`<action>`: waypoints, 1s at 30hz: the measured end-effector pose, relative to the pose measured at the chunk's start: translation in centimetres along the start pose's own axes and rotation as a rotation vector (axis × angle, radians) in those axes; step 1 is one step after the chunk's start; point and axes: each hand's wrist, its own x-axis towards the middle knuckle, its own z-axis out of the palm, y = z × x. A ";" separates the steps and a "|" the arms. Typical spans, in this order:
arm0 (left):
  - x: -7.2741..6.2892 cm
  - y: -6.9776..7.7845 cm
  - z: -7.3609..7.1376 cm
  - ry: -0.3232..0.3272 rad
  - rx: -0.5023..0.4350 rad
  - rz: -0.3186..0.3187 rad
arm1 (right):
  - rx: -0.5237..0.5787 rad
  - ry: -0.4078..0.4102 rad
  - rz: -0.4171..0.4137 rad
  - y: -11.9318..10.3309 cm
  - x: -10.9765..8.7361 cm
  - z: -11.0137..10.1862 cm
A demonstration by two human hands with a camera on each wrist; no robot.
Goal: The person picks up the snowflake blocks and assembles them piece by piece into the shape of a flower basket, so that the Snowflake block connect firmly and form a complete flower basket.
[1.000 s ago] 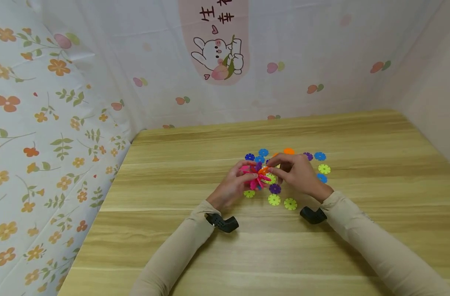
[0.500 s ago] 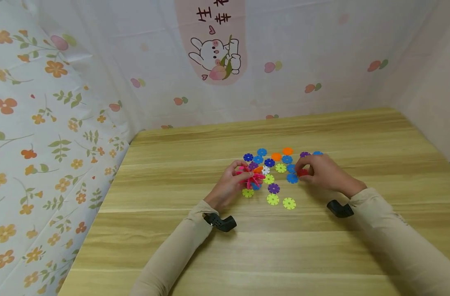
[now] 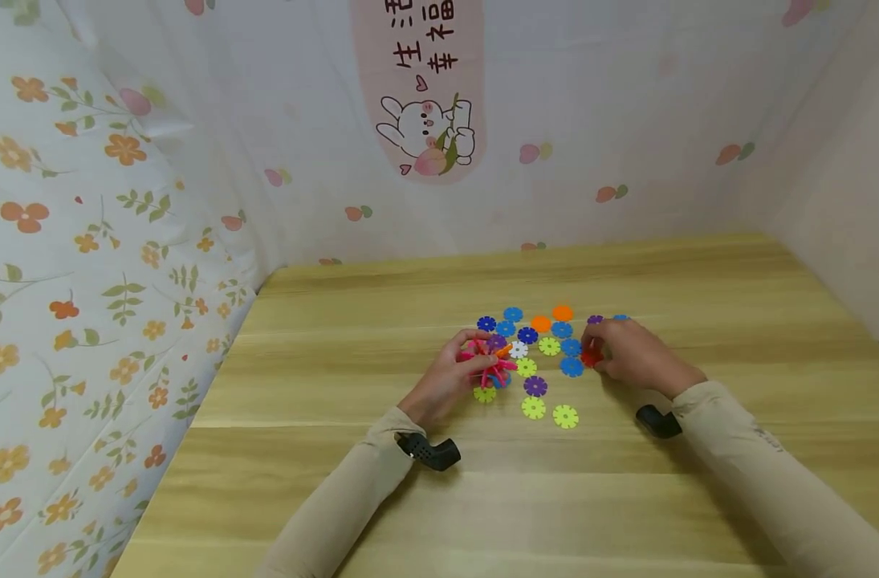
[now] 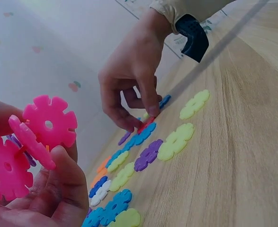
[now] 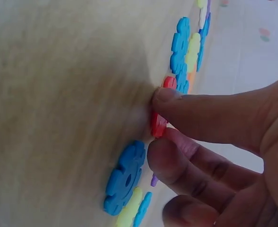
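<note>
Right hand [image 3: 637, 355] pinches a red notched disc [image 5: 158, 124] between thumb and fingers, low at the wooden tabletop [image 3: 439, 522], just beside blue discs [image 3: 572, 367]; left hand [image 3: 446, 376] grips a pink interlocked-disc cluster [image 4: 32, 143] between thumb and fingers.

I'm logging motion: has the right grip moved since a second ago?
Yes: the right grip moved farther right of the head view's lowest lime notched disc.

A wood-grain table [image 3: 540, 498] carries scattered, multicoloured, flower-shaped notched discs [image 3: 535, 386].
</note>
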 end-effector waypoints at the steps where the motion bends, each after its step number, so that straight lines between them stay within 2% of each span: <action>1: -0.1 -0.2 0.0 0.001 0.000 -0.003 | 0.009 -0.004 -0.001 0.0 0.0 0.2; 10: -0.2 -0.3 0.1 -0.058 -0.003 0.041 | 0.014 0.019 -0.010 -0.2 -0.1 0.4; 16: -0.1 -0.4 0.0 -0.082 -0.056 0.050 | -0.029 0.024 -0.006 -0.8 0.4 0.7; 25: 0.1 -0.5 0.0 -0.098 -0.276 -0.011 | 0.025 0.001 0.017 -1.0 0.9 0.4; 30: 0.0 -0.3 -0.1 -0.123 -0.307 -0.023 | 0.066 0.013 -0.006 -1.5 1.0 0.1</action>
